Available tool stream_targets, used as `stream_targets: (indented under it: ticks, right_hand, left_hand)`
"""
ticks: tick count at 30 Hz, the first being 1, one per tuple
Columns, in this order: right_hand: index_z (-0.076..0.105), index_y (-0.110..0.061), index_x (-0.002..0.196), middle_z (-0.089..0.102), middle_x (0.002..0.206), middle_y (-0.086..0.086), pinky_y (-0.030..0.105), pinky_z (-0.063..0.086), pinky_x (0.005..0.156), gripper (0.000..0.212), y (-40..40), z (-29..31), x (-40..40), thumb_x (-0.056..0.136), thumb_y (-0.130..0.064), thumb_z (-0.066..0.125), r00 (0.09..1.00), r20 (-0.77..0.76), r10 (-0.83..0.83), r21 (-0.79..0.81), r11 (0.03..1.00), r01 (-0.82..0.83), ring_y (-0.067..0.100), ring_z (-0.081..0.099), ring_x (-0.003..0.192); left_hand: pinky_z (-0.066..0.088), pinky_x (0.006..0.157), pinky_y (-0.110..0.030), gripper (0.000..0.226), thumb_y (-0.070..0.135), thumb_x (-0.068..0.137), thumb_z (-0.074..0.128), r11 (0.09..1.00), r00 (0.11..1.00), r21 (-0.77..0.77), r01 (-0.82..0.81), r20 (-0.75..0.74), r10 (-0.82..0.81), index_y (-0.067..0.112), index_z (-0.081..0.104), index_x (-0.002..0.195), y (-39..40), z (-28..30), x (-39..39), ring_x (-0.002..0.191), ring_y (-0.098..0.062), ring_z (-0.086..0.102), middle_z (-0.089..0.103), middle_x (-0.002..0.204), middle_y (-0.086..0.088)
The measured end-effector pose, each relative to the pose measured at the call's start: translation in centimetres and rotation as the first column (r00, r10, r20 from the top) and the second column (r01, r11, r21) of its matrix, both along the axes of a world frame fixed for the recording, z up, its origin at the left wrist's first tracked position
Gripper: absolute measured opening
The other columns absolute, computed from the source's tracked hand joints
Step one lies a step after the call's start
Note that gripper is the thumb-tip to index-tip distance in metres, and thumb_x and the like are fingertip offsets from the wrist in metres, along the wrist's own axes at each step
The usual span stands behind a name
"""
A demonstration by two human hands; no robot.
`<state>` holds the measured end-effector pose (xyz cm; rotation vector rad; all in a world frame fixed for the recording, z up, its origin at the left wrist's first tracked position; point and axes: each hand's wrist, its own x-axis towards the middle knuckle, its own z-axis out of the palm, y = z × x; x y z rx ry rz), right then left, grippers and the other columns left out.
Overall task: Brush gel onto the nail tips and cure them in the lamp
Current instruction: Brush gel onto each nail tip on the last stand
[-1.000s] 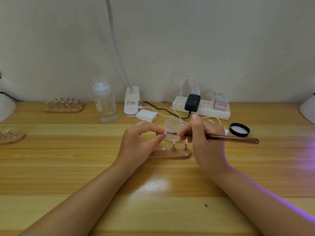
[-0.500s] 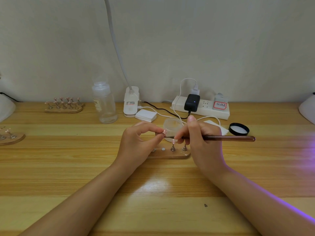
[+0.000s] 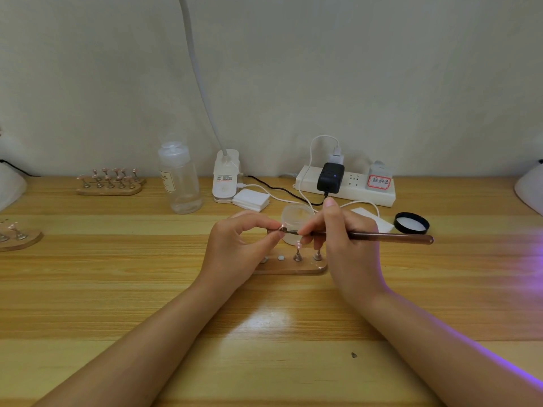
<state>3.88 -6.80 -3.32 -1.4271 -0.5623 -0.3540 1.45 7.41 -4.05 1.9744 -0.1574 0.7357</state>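
Note:
My left hand [image 3: 238,248] pinches a small nail tip on its stand [image 3: 282,229] between thumb and forefinger, above the wooden holder [image 3: 293,267]. My right hand [image 3: 338,239] grips a brown-handled brush [image 3: 388,237], whose bristles touch the held tip. Two more tips on metal stands [image 3: 298,254] remain upright in the holder. Just behind the hands stands an open clear gel jar [image 3: 296,215], with its black lid [image 3: 411,223] lying to the right. Purple light [image 3: 531,254] spills over the table from the right edge; the curing lamp itself is out of view.
A clear bottle [image 3: 179,183], a clip lamp base [image 3: 225,180], a stack of white pads [image 3: 252,200] and a power strip [image 3: 346,186] with cables line the back. Two other wooden holders with tips sit at the back left [image 3: 110,182] and far left [image 3: 17,236].
Both hands have stayed over the holder. The brush has shifted slightly and its bristles stroke along the tip held in my left hand.

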Motion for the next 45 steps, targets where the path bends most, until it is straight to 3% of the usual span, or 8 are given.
stream_targets:
  ticks: [4, 9, 14, 22, 27, 37, 45]
  right_hand:
    - [0.063, 0.003, 0.055, 0.060, 0.049, 0.000, 0.013, 0.041, 0.050, 0.050, 0.03, 0.07, -0.08, 0.098, -0.007, 0.038, 1.000, -0.004, 0.028, 0.008, 1.000, -0.028, 0.007, 0.054, 0.049]
    - [0.065, -0.010, 0.058, 0.061, 0.052, -0.002, 0.014, 0.043, 0.055, 0.045, -0.05, 0.18, 0.13, 0.093, -0.023, 0.039, 0.998, -0.008, -0.063, 0.028, 0.998, 0.063, 0.003, 0.056, 0.052]
    - [0.066, -0.011, 0.059, 0.062, 0.053, -0.001, 0.014, 0.043, 0.056, 0.047, -0.08, 0.05, 0.10, 0.097, -0.013, 0.039, 0.996, -0.030, -0.080, -0.009, 0.997, 0.080, 0.003, 0.056, 0.053]
    - [0.063, 0.003, 0.056, 0.060, 0.049, -0.003, 0.011, 0.040, 0.050, 0.050, 0.14, 0.14, -0.30, 0.098, -0.006, 0.037, 0.999, -0.018, 0.038, 0.001, 0.999, -0.038, 0.004, 0.053, 0.048]
    - [0.065, -0.010, 0.057, 0.062, 0.051, -0.003, 0.013, 0.042, 0.054, 0.044, -0.11, 0.24, 0.07, 0.090, -0.022, 0.038, 0.999, 0.015, -0.043, 0.035, 0.999, 0.042, 0.004, 0.056, 0.051]
    - [0.066, -0.020, 0.063, 0.064, 0.058, -0.012, 0.009, 0.042, 0.056, 0.039, 0.02, -0.03, 0.43, 0.092, -0.022, 0.039, 0.995, 0.083, -0.053, -0.061, 0.996, 0.058, 0.000, 0.058, 0.059]
    - [0.066, -0.007, 0.058, 0.063, 0.054, 0.002, 0.012, 0.042, 0.056, 0.045, -0.07, -0.16, 0.34, 0.091, -0.020, 0.040, 0.997, 0.078, -0.014, -0.065, 0.998, 0.019, 0.003, 0.058, 0.054]
  left_hand:
    - [0.047, 0.077, -0.021, 0.010, 0.008, 0.072, 0.074, 1.000, 1.000, -0.012, -0.001, 0.004, 0.001, 0.016, 0.072, 0.077, -0.05, 0.02, -0.02, 0.078, -0.005, 0.062, 0.068, 0.076, 0.007]
    - [0.047, 0.078, -0.020, 0.013, 0.009, 0.071, 0.075, 0.999, 1.000, -0.030, -0.011, -0.014, 0.011, 0.021, 0.071, 0.075, -0.10, 0.09, -0.05, 0.079, -0.002, 0.061, 0.067, 0.077, 0.010]
    - [0.048, 0.077, -0.021, 0.012, 0.010, 0.071, 0.075, 0.999, 1.000, -0.031, -0.013, -0.015, 0.013, 0.021, 0.071, 0.075, -0.04, -0.05, -0.08, 0.079, -0.003, 0.062, 0.067, 0.077, 0.010]
    - [0.048, 0.075, -0.016, 0.015, 0.009, 0.072, 0.074, 0.999, 1.000, -0.039, 0.014, -0.002, -0.014, 0.023, 0.072, 0.077, 0.11, -0.17, 0.11, 0.078, -0.001, 0.063, 0.068, 0.077, 0.012]
    - [0.045, 0.082, -0.013, 0.020, 0.008, 0.072, 0.073, 0.998, 0.999, -0.045, 0.032, -0.006, -0.032, 0.024, 0.070, 0.085, 0.02, -0.11, 0.08, 0.084, 0.002, 0.061, 0.067, 0.083, 0.012]
    - [0.048, 0.087, -0.029, 0.022, 0.008, 0.079, 0.068, 0.998, 0.997, -0.018, 0.067, -0.028, -0.068, 0.023, 0.069, 0.095, -0.04, -0.19, 0.16, 0.091, -0.007, 0.063, 0.067, 0.085, 0.014]
    - [0.049, 0.090, -0.038, 0.025, 0.007, 0.078, 0.067, 0.998, 0.998, -0.017, 0.061, -0.010, -0.061, 0.020, 0.066, 0.100, 0.08, -0.39, 0.30, 0.095, -0.009, 0.063, 0.068, 0.089, 0.012]
